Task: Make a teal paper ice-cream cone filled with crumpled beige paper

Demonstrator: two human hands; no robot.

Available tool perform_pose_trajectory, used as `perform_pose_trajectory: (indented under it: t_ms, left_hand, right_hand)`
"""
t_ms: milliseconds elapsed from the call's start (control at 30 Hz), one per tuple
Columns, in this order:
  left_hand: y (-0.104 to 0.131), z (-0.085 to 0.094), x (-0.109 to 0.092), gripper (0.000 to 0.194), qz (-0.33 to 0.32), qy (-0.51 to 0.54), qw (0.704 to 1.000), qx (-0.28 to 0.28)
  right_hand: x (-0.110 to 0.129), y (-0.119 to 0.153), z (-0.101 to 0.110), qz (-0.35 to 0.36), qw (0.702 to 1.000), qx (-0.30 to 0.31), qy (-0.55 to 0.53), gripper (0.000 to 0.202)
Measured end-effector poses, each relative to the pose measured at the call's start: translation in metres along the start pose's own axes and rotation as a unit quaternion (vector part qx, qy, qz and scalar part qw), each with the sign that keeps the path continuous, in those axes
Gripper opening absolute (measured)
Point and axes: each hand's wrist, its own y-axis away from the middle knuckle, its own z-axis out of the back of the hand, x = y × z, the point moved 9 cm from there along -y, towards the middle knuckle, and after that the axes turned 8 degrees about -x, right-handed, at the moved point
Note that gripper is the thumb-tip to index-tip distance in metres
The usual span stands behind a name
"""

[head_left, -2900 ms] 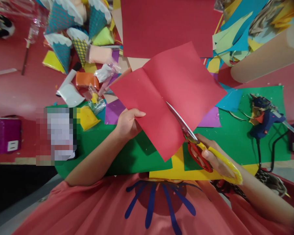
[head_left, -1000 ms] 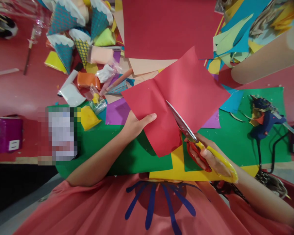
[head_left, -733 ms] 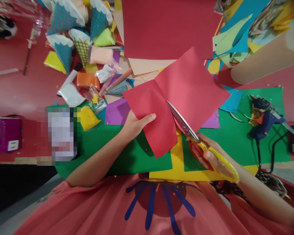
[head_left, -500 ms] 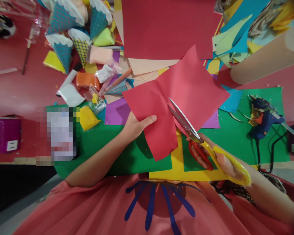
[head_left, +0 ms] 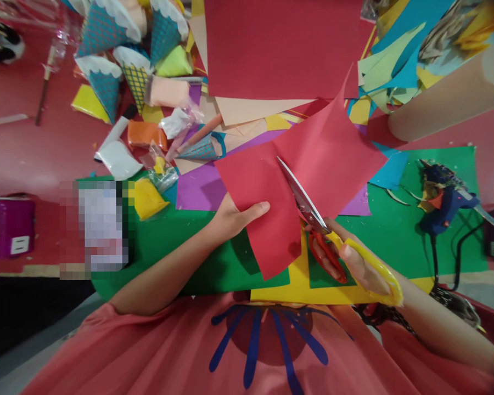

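Observation:
A red sheet of paper [head_left: 321, 159], cut partway from its near edge, is held above the table. My left hand [head_left: 241, 216] pinches its left part, thumb on top and the other fingers hidden beneath. My right hand [head_left: 354, 263] grips scissors [head_left: 304, 200] with one red and one yellow handle. Their blades lie along the cut, pointing up and left, and look nearly closed. The part right of the cut rises in a curl toward its far corner. Under the paper are a green sheet [head_left: 181, 252], a yellow sheet [head_left: 271, 295] and a purple sheet [head_left: 201, 189].
A larger red sheet [head_left: 280, 49] lies at the back. Paper cones [head_left: 102, 82] and clay packets [head_left: 147, 135] crowd the left. A blue glue gun [head_left: 444, 211] with its cord rests at right, near a cardboard tube [head_left: 444, 101]. A blurred phone-like object [head_left: 102, 225] lies at left.
The scissors have moved left and slightly up, and their blades have come closer together. My left hand has shifted a little right with the paper, whose far corner now curls up more.

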Motion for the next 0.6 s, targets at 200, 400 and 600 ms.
perform_pose_trajectory:
  t_ms: [200,400,600]
  left_hand:
    - [0.002,-0.0034,-0.0018,0.04,-0.005,-0.02,1.0,0.022]
    - [0.0018,-0.0029,0.0029,0.043,0.001,-0.014,0.999,0.031]
    - [0.0016,-0.0061,0.0015,0.047,-0.002,-0.015,0.999,0.041]
  right_hand:
    - [-0.0023,-0.0006,-0.0013,-0.023,0.999,-0.037,-0.026,0.078]
    - [0.0008,-0.0026,-0.0005,-0.015,0.999,-0.046,-0.021,0.074]
    - [-0.0046,-0.0016,0.0031,-0.03,0.997,-0.067,-0.011,0.07]
